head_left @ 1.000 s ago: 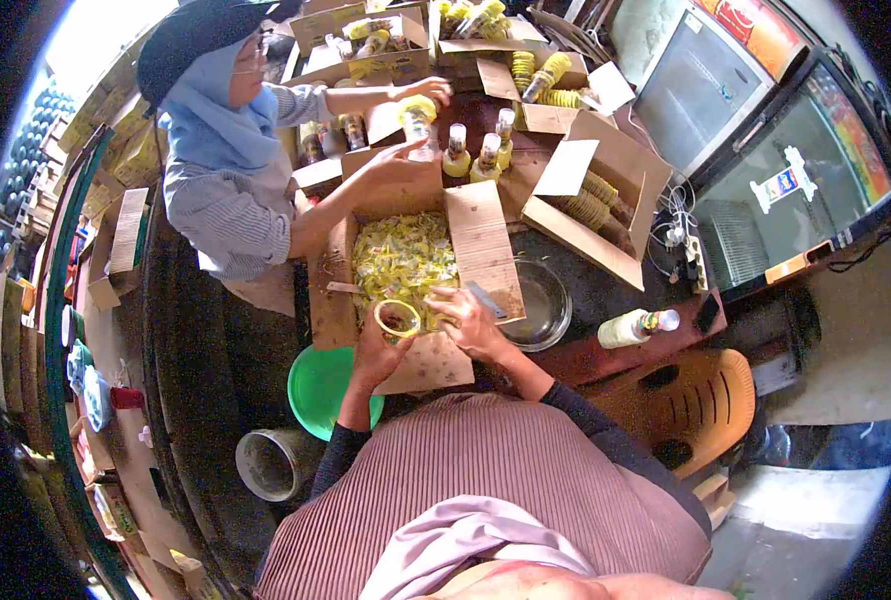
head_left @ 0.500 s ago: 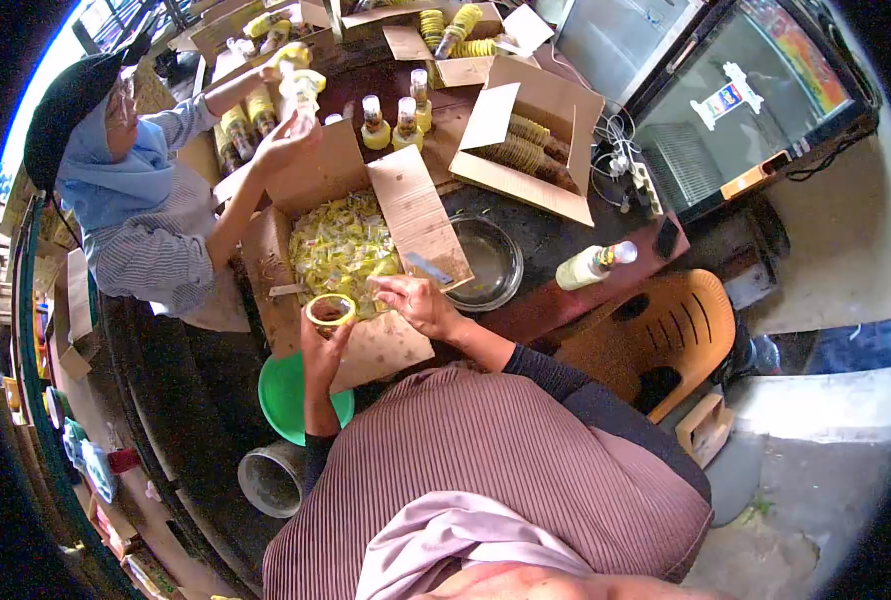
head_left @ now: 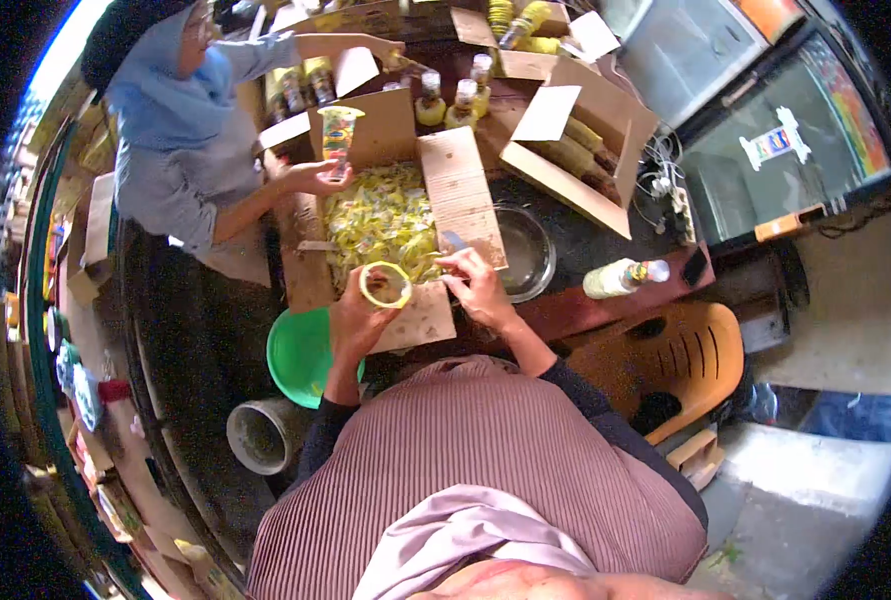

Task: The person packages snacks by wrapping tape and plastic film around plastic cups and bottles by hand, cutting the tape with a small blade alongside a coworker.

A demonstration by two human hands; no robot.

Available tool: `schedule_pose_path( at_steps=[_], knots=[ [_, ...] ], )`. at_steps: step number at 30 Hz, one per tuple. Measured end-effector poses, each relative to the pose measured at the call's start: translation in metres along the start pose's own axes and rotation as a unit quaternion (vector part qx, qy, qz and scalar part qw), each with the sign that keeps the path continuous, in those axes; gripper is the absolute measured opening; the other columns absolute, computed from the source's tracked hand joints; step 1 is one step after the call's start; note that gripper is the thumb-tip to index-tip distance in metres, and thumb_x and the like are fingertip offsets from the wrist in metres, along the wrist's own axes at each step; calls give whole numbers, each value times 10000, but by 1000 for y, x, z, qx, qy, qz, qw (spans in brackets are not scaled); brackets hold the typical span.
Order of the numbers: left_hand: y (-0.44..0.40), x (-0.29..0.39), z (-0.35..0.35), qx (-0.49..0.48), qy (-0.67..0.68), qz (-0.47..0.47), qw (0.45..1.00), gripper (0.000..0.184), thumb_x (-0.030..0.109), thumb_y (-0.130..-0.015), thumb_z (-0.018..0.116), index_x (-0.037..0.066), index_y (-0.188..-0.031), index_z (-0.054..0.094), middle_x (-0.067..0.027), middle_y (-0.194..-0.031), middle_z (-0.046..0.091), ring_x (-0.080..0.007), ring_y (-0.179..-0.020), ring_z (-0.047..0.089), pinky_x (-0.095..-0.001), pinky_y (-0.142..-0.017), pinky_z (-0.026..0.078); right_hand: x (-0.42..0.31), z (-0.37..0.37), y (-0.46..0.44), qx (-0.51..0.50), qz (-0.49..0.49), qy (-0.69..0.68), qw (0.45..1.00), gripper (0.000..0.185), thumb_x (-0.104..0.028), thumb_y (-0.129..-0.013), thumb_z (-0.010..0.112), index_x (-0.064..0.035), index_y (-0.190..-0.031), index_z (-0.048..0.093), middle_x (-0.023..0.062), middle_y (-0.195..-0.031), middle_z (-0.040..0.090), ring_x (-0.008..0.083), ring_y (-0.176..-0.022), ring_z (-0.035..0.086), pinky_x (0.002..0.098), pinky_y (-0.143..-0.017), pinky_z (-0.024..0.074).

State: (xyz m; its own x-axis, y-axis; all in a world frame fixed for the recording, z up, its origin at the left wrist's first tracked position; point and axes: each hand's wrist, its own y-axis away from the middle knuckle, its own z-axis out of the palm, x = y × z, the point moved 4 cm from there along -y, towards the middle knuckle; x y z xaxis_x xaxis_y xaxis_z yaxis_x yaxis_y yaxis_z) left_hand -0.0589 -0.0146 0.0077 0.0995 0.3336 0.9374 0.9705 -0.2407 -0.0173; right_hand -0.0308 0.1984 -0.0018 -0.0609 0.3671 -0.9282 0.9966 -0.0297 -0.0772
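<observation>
My left hand (head_left: 357, 325) is wrapped around a plastic cup with a yellow rim (head_left: 385, 286); its mouth faces me, and something brown shows inside. Just right of the cup, my right hand (head_left: 480, 290) has its thumb and fingertips pinched together. What they hold, if anything, is too small to make out. Both hands are over the near flap of a cardboard box (head_left: 460, 200), which is filled with small yellow and clear sachets (head_left: 380, 220).
Across the box, a co-worker (head_left: 190, 150) holds up a yellow printed cup (head_left: 338, 135). A glass bowl (head_left: 525, 255), a bottle (head_left: 625, 278) and a box of stacked cups (head_left: 585, 145) stand rightward. Near me are a green basin (head_left: 300, 360) and an orange chair (head_left: 680, 360).
My right hand has drawn slightly away from the box's contents, and the cup's mouth tilts more toward me. The co-worker's hands have separated, one reaching backward. The whole view has shifted.
</observation>
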Motion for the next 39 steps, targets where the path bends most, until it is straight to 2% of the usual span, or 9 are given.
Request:
schedule_pose_path(
  at_steps=[8,11,18,21,23,27,30,35,39],
  knots=[
    [8,16,9,11,-90,78,993,578,132,-624,824,50,-1114,528,-115,-1035,563,-292,-963,574,-372,-818,471,-51,14,20,-22,-168,61,984,279,-176,-770,737,-116,-1038,688,86,-928,545,219,-854,583,336,-762,500],
    [9,11,12,29,-112,175,978,586,151,-622,827,50,-1115,526,-114,-1025,567,-297,-957,577,-377,-815,473,-41,22,24,-73,-134,-5,988,161,-144,-762,743,-114,-919,721,68,-903,556,201,-841,588,316,-726,501],
    [15,-5,13,18,-55,71,996,566,173,-654,827,48,-1115,524,-108,-1025,601,-242,-943,606,-348,-812,489,-10,14,13,-15,-37,-149,988,133,-108,-760,733,-64,-880,695,72,-844,572,191,-780,579,288,-704,481],
    [19,3,3,17,-53,47,997,547,145,-666,816,43,-1115,520,-102,-1021,614,-222,-925,614,-336,-810,494,13,-6,0,62,76,-76,992,171,-123,-771,715,-39,-911,664,98,-873,576,236,-845,573,330,-761,473],
    [21,3,-1,24,-60,40,997,541,126,-670,809,39,-1116,516,-96,-1017,620,-216,-916,616,-332,-811,495,28,-15,-7,128,-41,285,949,210,-154,-785,694,-56,-961,633,126,-953,572,288,-953,544,388,-825,452],
    [21,-17,-3,39,34,29,998,543,114,-683,804,35,-1126,499,-91,-1039,612,-209,-947,610,-342,-840,495,53,-11,-17,109,60,389,913,279,-216,-766,712,-113,-1002,604,116,-1088,530,305,-1064,501,455,-887,422],
    [24,-21,-6,34,22,30,999,554,132,-696,803,35,-1139,486,-98,-1073,594,-209,-985,598,-350,-872,490,76,-5,-21,97,90,398,908,301,-232,-759,720,-114,-1010,602,109,-1103,521,300,-1078,499,466,-888,417],
    [26,-30,-11,35,4,8,999,530,133,-727,775,36,-1162,488,-88,-1097,563,-185,-1009,563,-326,-884,473,89,-10,-28,123,86,279,948,284,-101,-670,763,-59,-916,626,111,-863,638,276,-847,617,379,-747,503],
    [23,-31,-10,57,101,51,992,619,111,-754,743,40,-1260,392,-90,-1086,555,-179,-1012,557,-317,-866,479,100,-12,-34,132,82,232,960,255,-75,-666,753,-49,-889,632,117,-831,651,277,-787,632,378,-710,511]
  ],
)
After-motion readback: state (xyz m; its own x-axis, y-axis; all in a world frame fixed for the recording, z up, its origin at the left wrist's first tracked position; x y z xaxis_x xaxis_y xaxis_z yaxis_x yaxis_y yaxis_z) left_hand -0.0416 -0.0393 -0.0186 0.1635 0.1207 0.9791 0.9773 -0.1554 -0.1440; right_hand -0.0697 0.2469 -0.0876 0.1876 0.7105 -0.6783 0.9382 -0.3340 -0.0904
